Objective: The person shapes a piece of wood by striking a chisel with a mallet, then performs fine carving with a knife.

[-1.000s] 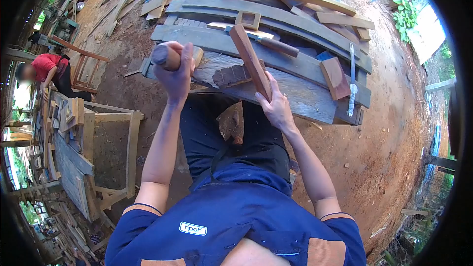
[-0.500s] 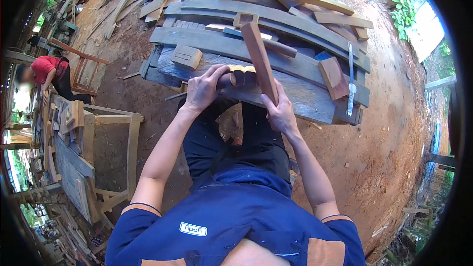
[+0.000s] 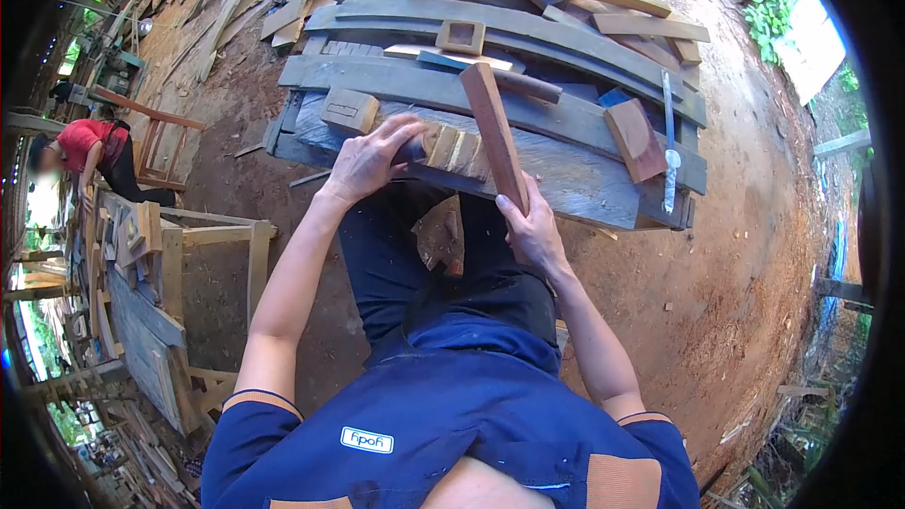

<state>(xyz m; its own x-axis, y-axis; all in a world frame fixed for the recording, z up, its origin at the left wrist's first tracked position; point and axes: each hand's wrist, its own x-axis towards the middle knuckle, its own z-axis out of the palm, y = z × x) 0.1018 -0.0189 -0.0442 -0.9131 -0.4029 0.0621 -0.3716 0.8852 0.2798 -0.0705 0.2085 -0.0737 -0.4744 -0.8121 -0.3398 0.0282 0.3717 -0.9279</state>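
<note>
My left hand is closed round a dark, round-ended tool handle; the tool's far end is hidden. Right beside it on the bench lies a small wooden block with several notches cut across its pale top. My right hand grips the lower end of a reddish-brown wooden bar. The bar slants up and away over the bench, passing in front of the block's right end.
The plank workbench carries a wooden block, a square wooden frame, a brown-handled tool, a reddish block and a metal strip. Scrap boards lie behind. At far left a person bends over another bench.
My left hand has shifted slightly left with the handle, its fingers lifted, uncovering more of the notched block. The bar in my right hand has dropped a little lower.
</note>
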